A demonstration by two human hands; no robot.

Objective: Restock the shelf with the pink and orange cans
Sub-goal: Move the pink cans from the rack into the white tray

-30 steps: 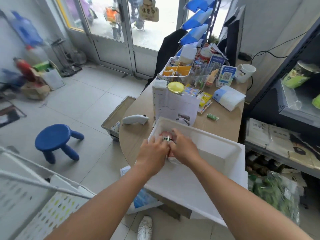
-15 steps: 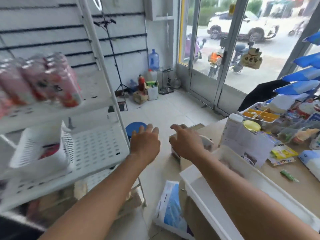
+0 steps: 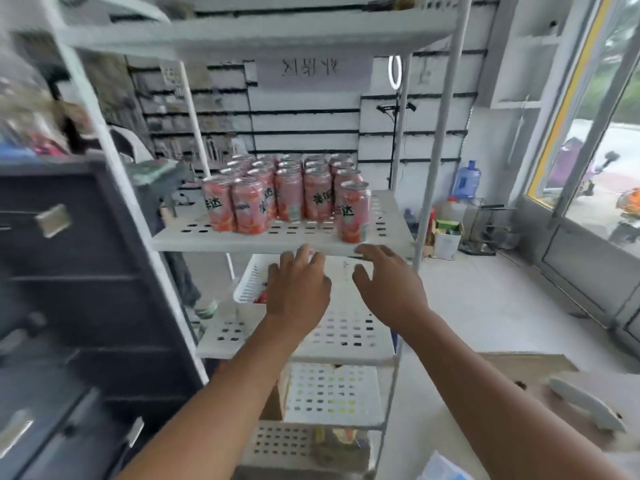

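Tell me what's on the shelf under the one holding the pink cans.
Under the can shelf, a white slotted basket sits on the lower shelf, with something red showing inside. The left hand covers much of the basket, so the rest is hidden.

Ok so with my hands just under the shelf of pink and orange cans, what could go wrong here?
Both hands, left hand and right hand, look empty and open, right below the white perforated shelf's front edge. Lifting them could knock that edge. The rightmost front pink and orange can stands apart near the edge, so a bump might tip it off. The picture is blurred, so placement may be imprecise.
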